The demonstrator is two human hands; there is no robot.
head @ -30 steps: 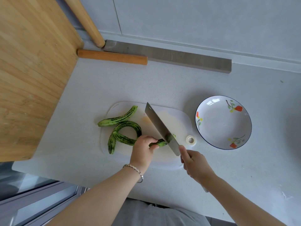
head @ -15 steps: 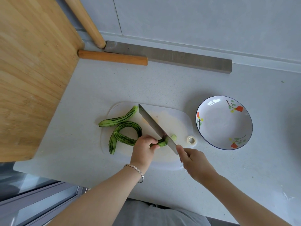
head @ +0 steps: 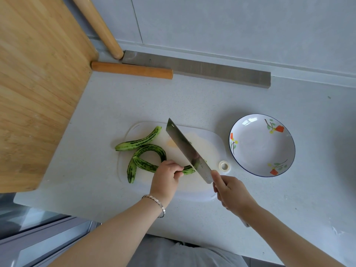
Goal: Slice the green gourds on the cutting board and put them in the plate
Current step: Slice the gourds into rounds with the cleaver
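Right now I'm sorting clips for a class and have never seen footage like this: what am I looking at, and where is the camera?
There is no machine here. The one view comes from a camera worn on a person's head, looking down at their own two bare hands over a pale counter. The left hand pins a green gourd on a white cutting board. The right hand holds a cleaver at the gourd's end. Two more gourd pieces lie on the board's left side. An empty flowered plate sits to the right, with a small roll of tape beside the board.
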